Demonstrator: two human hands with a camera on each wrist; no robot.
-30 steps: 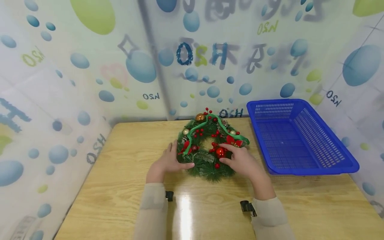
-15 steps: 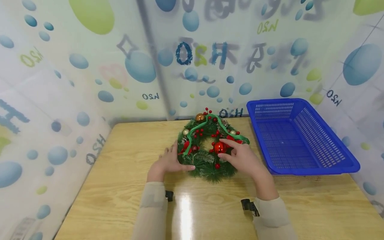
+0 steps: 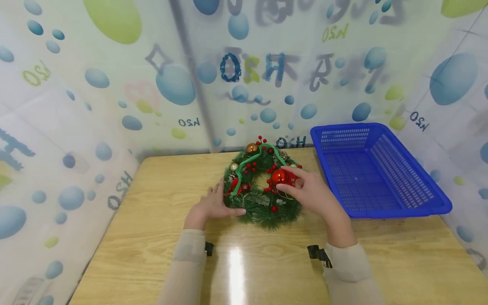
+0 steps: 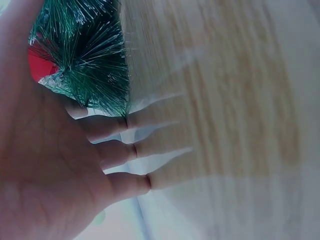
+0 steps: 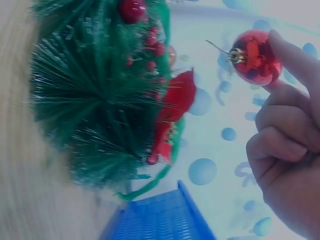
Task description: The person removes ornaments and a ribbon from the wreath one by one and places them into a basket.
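Red bauble (image 3: 279, 177) pinched in right hand (image 3: 310, 193); left hand (image 3: 212, 206) (fingers straight, apart) touching wreath (image 3: 264, 215).

We see a smooth, mirror-glossy red bauble (image 3: 279, 177) with a metallic-looking cap (image 5: 236, 55), and a wreath (image 3: 267, 216) of rough, plastic-looking needles (image 5: 95, 95). The green ribbon (image 3: 249, 159) looks like matt cloth to us, the basket (image 3: 354, 169) smooth plastic, the tabletop (image 3: 145, 237) shiny, grained wood.

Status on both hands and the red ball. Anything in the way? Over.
Left hand at left edge of wreath. Right hand pinches red ball, held clear of wreath. Nothing seen between ball and wreath; blue basket stands to the right.
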